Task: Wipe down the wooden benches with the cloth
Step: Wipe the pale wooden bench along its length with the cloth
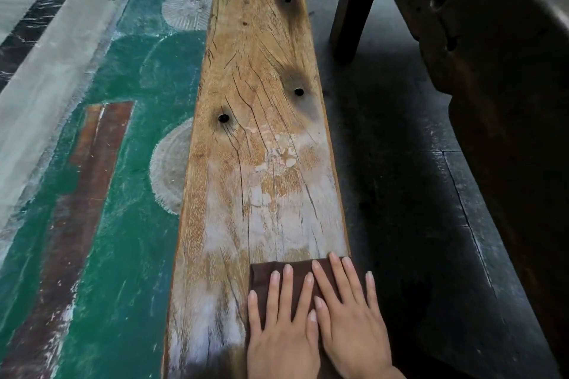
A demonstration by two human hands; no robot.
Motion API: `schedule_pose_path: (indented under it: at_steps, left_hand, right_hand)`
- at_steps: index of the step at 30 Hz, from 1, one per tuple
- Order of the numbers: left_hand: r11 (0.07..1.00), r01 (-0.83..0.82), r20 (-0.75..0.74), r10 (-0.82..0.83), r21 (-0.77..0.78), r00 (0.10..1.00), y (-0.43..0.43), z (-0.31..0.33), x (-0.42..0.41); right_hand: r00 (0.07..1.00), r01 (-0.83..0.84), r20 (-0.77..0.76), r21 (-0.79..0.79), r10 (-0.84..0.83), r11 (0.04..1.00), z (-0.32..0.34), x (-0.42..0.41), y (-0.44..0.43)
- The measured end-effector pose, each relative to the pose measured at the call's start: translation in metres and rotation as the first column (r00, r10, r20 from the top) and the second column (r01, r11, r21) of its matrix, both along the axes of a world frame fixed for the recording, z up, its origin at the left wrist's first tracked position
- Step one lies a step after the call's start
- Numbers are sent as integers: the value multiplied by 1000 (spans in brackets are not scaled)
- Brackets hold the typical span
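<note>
So, both hands are open and flat on the cloth [262,274]: left hand [281,323] and right hand [351,326] lie side by side, fingers straight, palms down. Nothing is gripped. This is probably to spread pressure over the folded brown cloth so it slides without bunching.

The cloth lies on the surface [255,132] at its near end, over the right half of the board. The cloth's right side reaches the surface's right edge, and the right hand's little finger sticks out past that edge.

Pale dusty patches [268,218] sit just ahead of the cloth and also to its left, so the wiping looks barely begun. The hands are likely set here for a long push forward.

Room:
- Ahead of the cloth, the whole length of the board is free.
- Further ahead are two holes [223,117], with more beyond them. Cracks run along the grain, so the cloth could snag.
- Left of the cloth, there's a bare strip of board up to the left edge, then green floor [129,163] below.
- Right of the cloth, the board drops straight off to dark floor [400,194]. Drifting right means slipping off.
- Dark furniture [492,71] stands well apart to the right of the cloth and isn't in the way.
</note>
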State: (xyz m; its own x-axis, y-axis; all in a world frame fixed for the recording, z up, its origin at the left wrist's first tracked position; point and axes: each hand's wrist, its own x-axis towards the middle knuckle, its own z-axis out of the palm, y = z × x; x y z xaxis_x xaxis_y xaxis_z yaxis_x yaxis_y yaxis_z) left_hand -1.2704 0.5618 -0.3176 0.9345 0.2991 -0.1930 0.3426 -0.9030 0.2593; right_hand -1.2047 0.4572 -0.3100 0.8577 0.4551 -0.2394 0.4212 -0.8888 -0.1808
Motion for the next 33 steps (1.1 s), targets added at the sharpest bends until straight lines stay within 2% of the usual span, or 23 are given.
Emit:
schedule_pose_path:
  at_steps: [7, 14, 26, 33]
  left_hand:
    - [999, 42, 9, -42, 26, 999, 29, 8, 50]
    - [1000, 18, -151, -19, -8, 988, 51, 7, 96]
    - [998, -34, -114, 28, -47, 993, 104, 2, 199]
    - [995, -72, -170, 60, -67, 984, 133, 3, 266]
  right_hand:
    - [998, 44, -49, 16, -43, 999, -2, 41, 28]
    - [1000, 10, -18, 2, -10, 1000, -8, 90, 52]
    - [1000, 0, -15, 34, 1, 999, -11, 193, 104]
    - [1000, -25, 3, 27, 25, 999, -11, 257, 134]
